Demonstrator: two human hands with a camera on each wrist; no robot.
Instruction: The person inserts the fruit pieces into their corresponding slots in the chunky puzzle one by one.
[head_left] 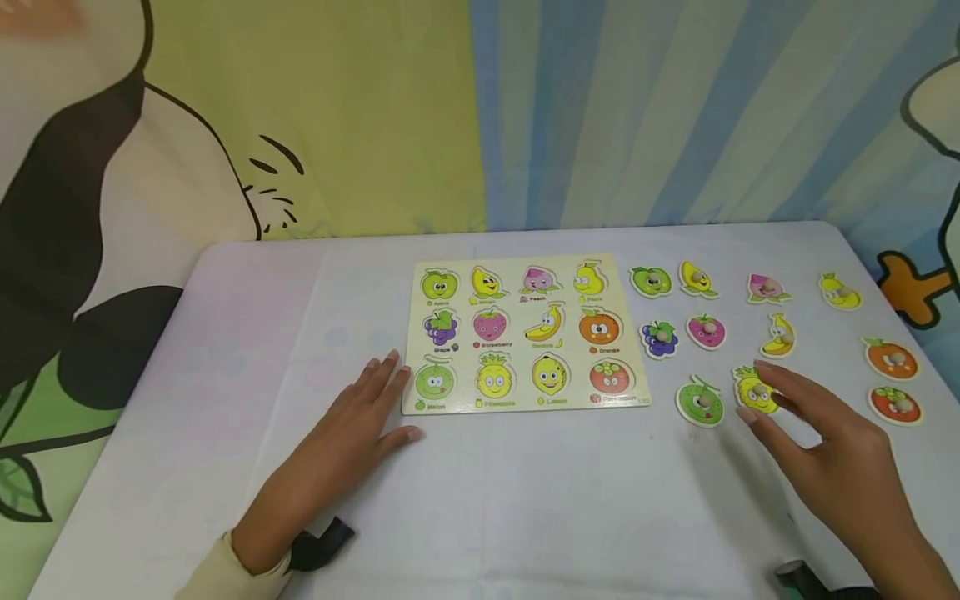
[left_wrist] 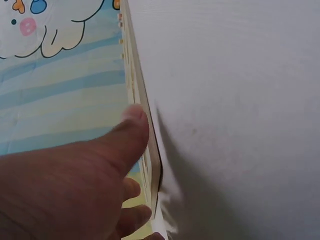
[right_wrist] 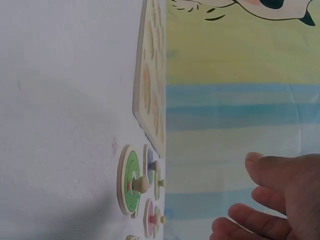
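Note:
A wooden fruit puzzle board (head_left: 469,340) lies on the white table with printed fruit pictures. My left hand (head_left: 352,425) rests at its lower left corner, fingers spread, fingertips at the board's left edge. In the left wrist view the thumb (left_wrist: 132,132) is close to the board's side edge (left_wrist: 150,150). My right hand (head_left: 840,450) hovers above the pineapple piece (head_left: 752,390), thumb and fingers apart with nothing between them. The melon piece (head_left: 697,404), with a wooden knob (right_wrist: 140,185), lies left of the pineapple. The hand covers part of the table behind it.
Other knobbed fruit pieces lie right of the board, among them the apple (head_left: 651,282), grape (head_left: 660,339), strawberry (head_left: 706,332), banana (head_left: 780,340), orange (head_left: 891,359) and a red tomato-like piece (head_left: 895,406). A cartoon-printed curtain (head_left: 337,117) hangs behind the table.

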